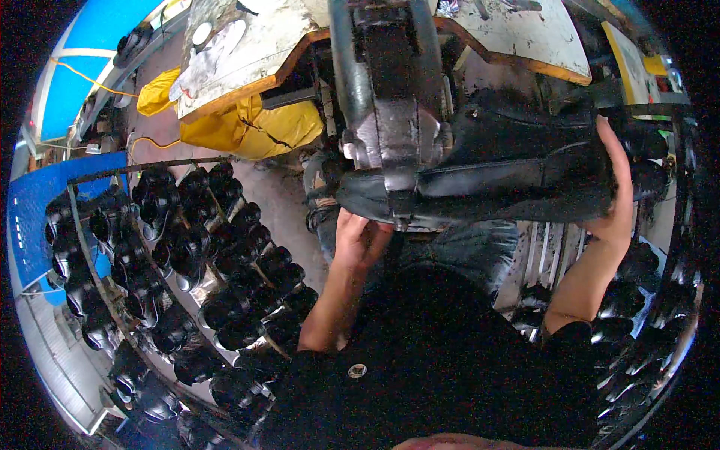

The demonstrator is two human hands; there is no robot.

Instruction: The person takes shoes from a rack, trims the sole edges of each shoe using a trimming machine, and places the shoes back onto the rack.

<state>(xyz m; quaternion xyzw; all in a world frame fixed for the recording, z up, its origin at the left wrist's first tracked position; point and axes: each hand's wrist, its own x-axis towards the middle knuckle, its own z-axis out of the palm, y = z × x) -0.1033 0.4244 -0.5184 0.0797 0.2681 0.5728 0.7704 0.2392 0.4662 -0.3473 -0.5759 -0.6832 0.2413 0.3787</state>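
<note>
Boot (499, 184): black, lying crosswise between my hands; its narrow end is just ahead of the left hand (364, 238), its wide end in the right hand (613, 184).
Left hand: fingers bent up against the boot's near edge; I can't tell whether they pinch it or only prop it.
Right hand: clasping the wide end, one digit stretched along it, the rest hidden from me.
Machine (394, 97): straight ahead of the left hand, its tip over the narrow end; contact I can't make out.
Step in hand: I judge it to be lining up the boot under that tip.
Next move: I think it calls for steady left fingers, clear of the tip, while the right hand guides the wide end.
Bench (281, 41): ahead of both hands, yellow bag (259, 129) nearer the left.
Shoes (191, 251): black rows, left of the left hand.
</note>
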